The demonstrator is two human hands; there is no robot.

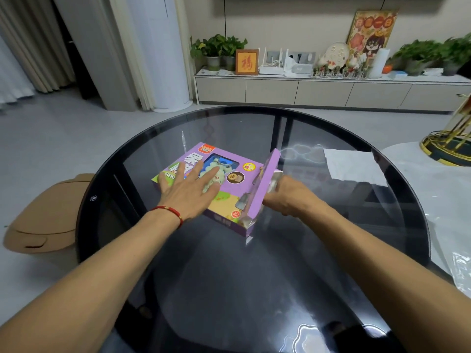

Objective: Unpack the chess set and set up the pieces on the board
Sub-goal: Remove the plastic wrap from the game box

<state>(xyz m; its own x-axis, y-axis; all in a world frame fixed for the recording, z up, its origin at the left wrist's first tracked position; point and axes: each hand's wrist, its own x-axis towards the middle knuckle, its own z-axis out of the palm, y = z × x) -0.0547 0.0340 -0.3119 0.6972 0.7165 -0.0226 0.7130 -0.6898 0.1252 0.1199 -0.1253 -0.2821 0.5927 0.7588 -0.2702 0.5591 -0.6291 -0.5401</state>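
Pressing flat on the lid, the left hand (190, 192) lies spread, fingers splayed and gripping nothing, over the printed top of the purple box (224, 189), and my reading is that it serves as a weight so the box does not slide on the slick glass surface (229, 276) while the other end is worked. That box, the chess set in its packaging, sits near the middle of the round surface, slightly toward ten o'clock from the centre. At the box's three o'clock end, the end flap (266, 189) stands raised, nearly upright, which suggests the opening step is under way and nothing has come out yet. The right hand (288, 197) is just behind that flap with fingers curled, apparently closed on something pale and crinkled at the mouth of the box; motion blur keeps me from saying whether that is a plastic inner wrap or the flap edge itself. Through the lid's window, pale pieces show between the left fingers, too hidden to count. Counting what is plain: one box, one raised flap, two bare hands, one red cord bracelet (169, 212) on the left wrist. Toward two o'clock lies one white sheet (354, 168), well apart from the box. No board or loose pieces are out.
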